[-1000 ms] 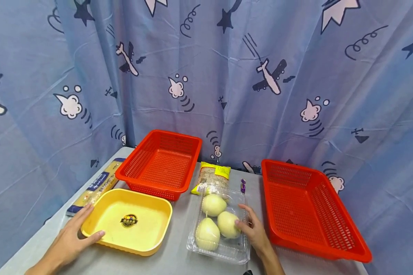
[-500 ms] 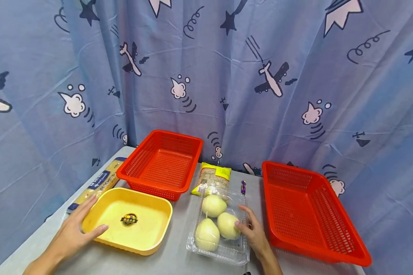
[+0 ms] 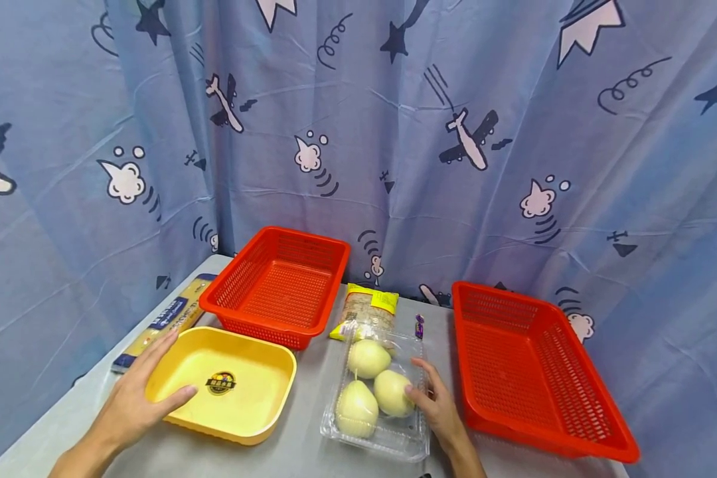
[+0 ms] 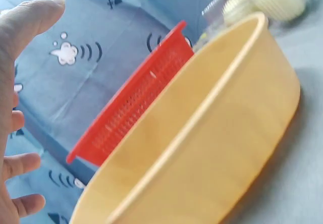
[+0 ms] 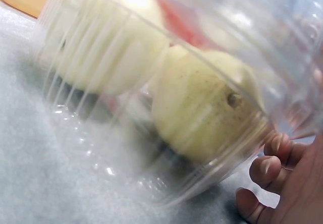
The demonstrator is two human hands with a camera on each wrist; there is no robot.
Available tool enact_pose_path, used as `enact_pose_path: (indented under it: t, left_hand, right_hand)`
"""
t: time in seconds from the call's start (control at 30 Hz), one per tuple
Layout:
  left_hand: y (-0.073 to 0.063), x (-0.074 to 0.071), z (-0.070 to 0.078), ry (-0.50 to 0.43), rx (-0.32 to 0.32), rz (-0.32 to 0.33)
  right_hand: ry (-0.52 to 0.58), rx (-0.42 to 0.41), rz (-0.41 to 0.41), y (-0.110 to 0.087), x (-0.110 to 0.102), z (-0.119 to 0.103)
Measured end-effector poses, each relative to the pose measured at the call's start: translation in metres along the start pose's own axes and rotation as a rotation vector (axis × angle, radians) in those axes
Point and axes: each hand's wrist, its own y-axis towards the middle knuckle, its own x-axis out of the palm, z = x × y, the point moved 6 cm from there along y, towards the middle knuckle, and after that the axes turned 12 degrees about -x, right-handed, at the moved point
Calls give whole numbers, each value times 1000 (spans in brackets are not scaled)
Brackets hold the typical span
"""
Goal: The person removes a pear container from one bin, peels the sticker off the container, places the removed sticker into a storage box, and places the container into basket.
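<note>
My left hand (image 3: 128, 401) hovers by the left rim of a yellow plastic basin (image 3: 263, 405), thumb and fingers spread. The left wrist view shows its fingers (image 4: 24, 164) apart from the basin (image 4: 252, 103). My right hand (image 3: 445, 415) rests at the right side of a clear plastic box (image 3: 394, 438), its thumb over the lid. Inside lie three pale pears (image 3: 356, 408). Loosely bent fingers (image 5: 266, 168) sit beside the box's corner in the right wrist view. How firmly they touch it I cannot tell.
A red basket (image 3: 287, 285) stands behind the basin, and another red basket (image 3: 532, 372) at the right. A spaghetti pack (image 3: 170, 318) lies far left. Behind the box are a yellow-edged bag (image 3: 367, 307) and a purple wrapped candy (image 3: 419, 326). A blue curtain (image 3: 358, 133) closes off the back.
My left hand has shifted slightly to the right, its thumb further over the basin. The right hand and the box have stayed put; the head view has moved a little.
</note>
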Motion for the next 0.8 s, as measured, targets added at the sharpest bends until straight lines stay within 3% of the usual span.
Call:
enact_pose_path:
  t: [0.33, 0.57, 0.8]
  left_hand:
    - [1, 4, 23, -43, -8, 20]
    - [0, 13, 31, -82, -4, 36]
    - [2, 23, 44, -171, 90, 76]
  right_hand:
    - [7, -23, 5, -1, 0, -4]
    - [11, 24, -2, -1, 0, -16]
    - [-18, 51, 7, -2, 0, -6]
